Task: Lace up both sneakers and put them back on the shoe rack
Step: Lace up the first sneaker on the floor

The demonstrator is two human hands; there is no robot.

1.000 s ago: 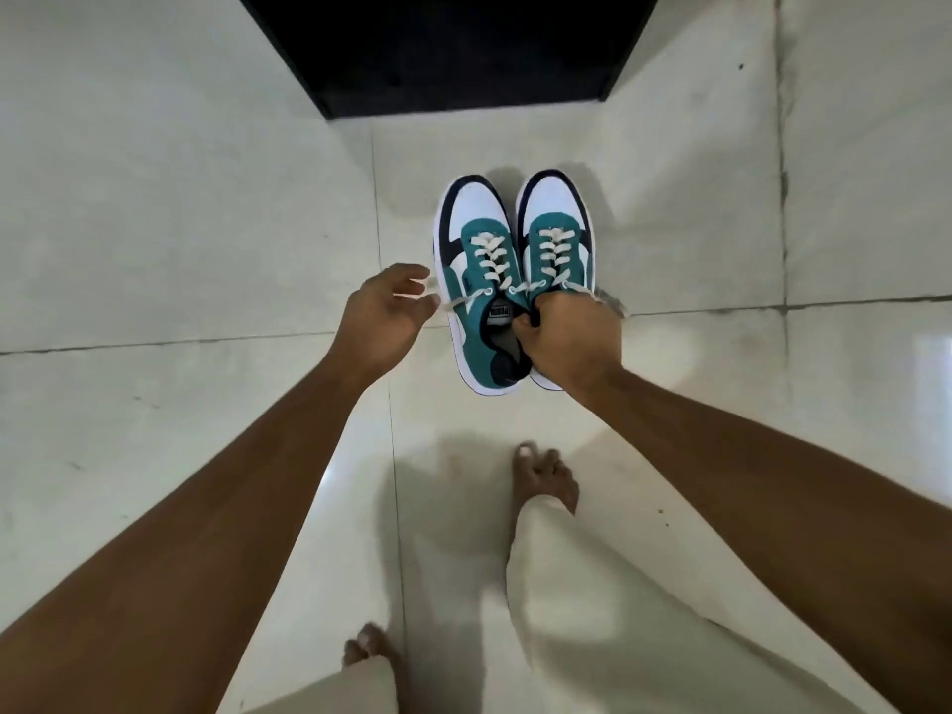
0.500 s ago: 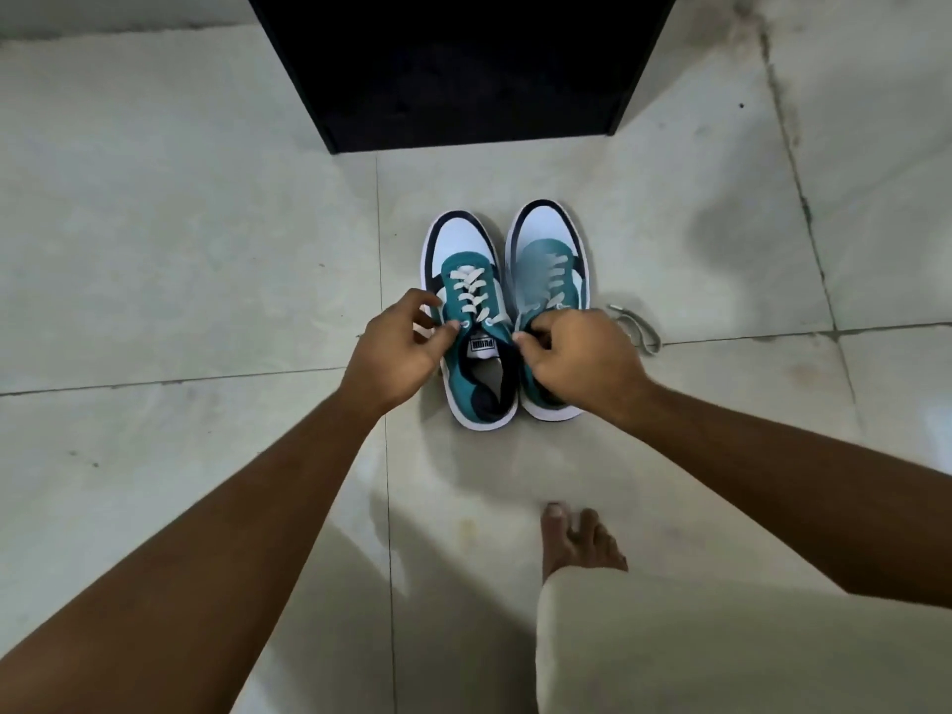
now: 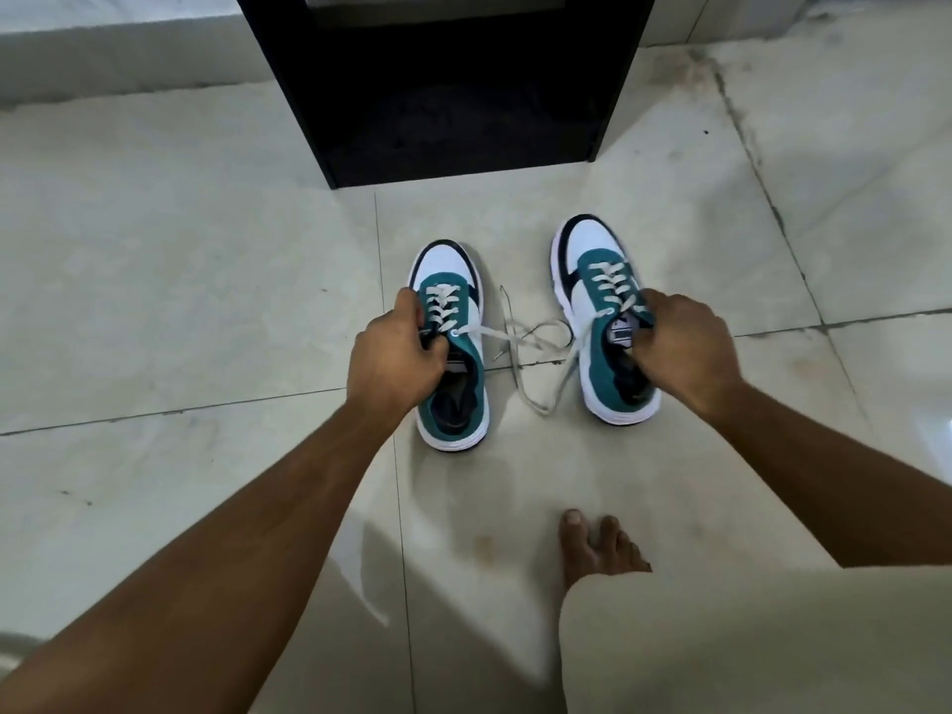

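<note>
Two teal, white and navy sneakers stand on the tiled floor with their toes toward a black shoe rack (image 3: 448, 95). My left hand (image 3: 394, 360) grips the tongue and upper edge of the left sneaker (image 3: 453, 399). My right hand (image 3: 680, 347) grips the tongue area of the right sneaker (image 3: 592, 260). Both shoes are laced with off-white laces. Loose lace ends (image 3: 536, 347) trail on the floor between the two shoes, untied.
The black rack's open front faces me across pale floor tiles with dark grout lines (image 3: 154, 409). My bare right foot (image 3: 592, 548) and cream trouser leg (image 3: 747, 641) are at the bottom right. A low white ledge (image 3: 118, 49) runs at the top left.
The sneakers were held together by my right hand, then set down. Now they stand apart, one in each hand, with lace ends spread between them. The camera has moved closer to the rack.
</note>
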